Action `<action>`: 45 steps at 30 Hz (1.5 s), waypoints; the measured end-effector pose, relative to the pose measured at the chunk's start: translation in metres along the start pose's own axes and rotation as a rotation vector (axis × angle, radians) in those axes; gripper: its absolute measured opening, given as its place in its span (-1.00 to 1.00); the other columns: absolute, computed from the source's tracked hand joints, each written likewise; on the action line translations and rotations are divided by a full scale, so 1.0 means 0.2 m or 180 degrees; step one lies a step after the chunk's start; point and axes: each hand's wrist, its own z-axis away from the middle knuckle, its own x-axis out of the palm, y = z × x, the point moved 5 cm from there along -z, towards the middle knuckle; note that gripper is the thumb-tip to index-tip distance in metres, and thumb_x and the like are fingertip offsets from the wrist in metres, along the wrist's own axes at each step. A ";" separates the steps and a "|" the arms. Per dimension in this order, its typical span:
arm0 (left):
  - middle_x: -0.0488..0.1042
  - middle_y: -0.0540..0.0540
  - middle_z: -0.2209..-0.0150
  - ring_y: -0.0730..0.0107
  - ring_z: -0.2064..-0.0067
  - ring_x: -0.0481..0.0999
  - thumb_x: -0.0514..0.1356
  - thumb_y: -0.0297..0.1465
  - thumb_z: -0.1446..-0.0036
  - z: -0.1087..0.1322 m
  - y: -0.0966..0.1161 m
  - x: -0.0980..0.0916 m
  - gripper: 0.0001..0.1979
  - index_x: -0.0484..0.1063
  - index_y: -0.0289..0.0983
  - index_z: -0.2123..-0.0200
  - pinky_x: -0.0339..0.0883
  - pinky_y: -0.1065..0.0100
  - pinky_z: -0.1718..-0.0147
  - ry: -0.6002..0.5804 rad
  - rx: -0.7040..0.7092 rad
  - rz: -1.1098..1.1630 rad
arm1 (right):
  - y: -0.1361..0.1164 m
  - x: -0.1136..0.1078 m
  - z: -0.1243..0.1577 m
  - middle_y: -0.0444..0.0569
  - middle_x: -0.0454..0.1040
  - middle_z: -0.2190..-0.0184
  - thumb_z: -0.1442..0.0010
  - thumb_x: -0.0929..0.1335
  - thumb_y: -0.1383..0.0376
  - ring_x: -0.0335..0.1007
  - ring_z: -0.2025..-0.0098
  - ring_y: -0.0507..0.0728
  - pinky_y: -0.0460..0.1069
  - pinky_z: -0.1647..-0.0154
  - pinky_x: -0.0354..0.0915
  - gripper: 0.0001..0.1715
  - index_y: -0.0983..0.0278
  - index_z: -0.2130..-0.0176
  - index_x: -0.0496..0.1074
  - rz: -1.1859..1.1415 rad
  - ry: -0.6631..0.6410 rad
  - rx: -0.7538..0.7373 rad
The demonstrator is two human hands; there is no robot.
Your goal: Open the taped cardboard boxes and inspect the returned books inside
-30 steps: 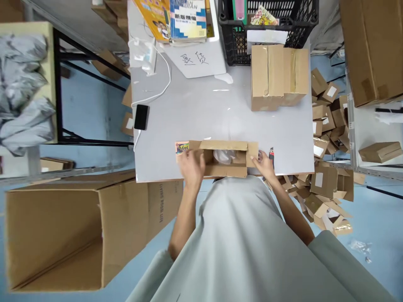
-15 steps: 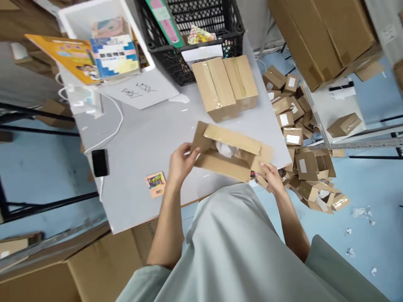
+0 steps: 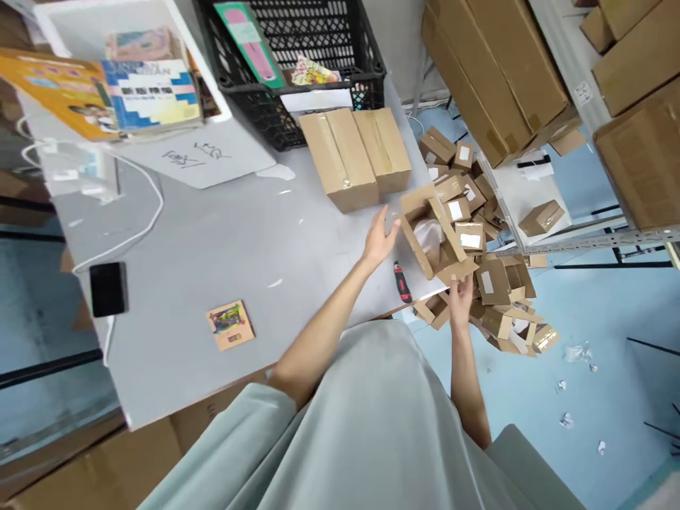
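Observation:
An open cardboard box (image 3: 461, 249) is tilted at the table's right edge, with crumpled white packing paper (image 3: 428, 234) inside. My right hand (image 3: 460, 301) grips its near flap from below. Just left of the box, my left hand (image 3: 380, 239) is open, thumb and fingers spread, holding nothing. Between my arms, a black and red utility knife (image 3: 402, 283) lies by the table's front edge. A small flat tan item with a colourful picture (image 3: 231, 324) rests farther left on the table.
Two taped cartons (image 3: 340, 159) stand behind the hands, before a black plastic crate (image 3: 319, 42). A white bin (image 3: 212, 152) with books is at the back left. A phone (image 3: 108, 289) and white cable lie left. Cartons (image 3: 494, 283) are heaped on the floor beside metal shelving (image 3: 595, 241).
The open box has moved right to the table's edge and turned. My left hand has let go of it; my right still holds a flap. The knife now shows fully.

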 end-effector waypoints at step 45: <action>0.34 -0.36 -0.52 -0.16 -0.62 0.15 0.35 -0.45 -0.11 1.38 -0.92 -1.49 -0.24 0.45 -0.29 -0.41 0.13 -0.07 -0.53 0.0419 -0.1155 -0.0319 | -0.22 1.73 1.22 -0.08 0.67 0.26 -0.08 0.52 0.31 0.52 0.06 0.23 0.02 -0.03 0.42 -0.90 0.19 0.31 0.60 0.0858 -0.3057 0.0297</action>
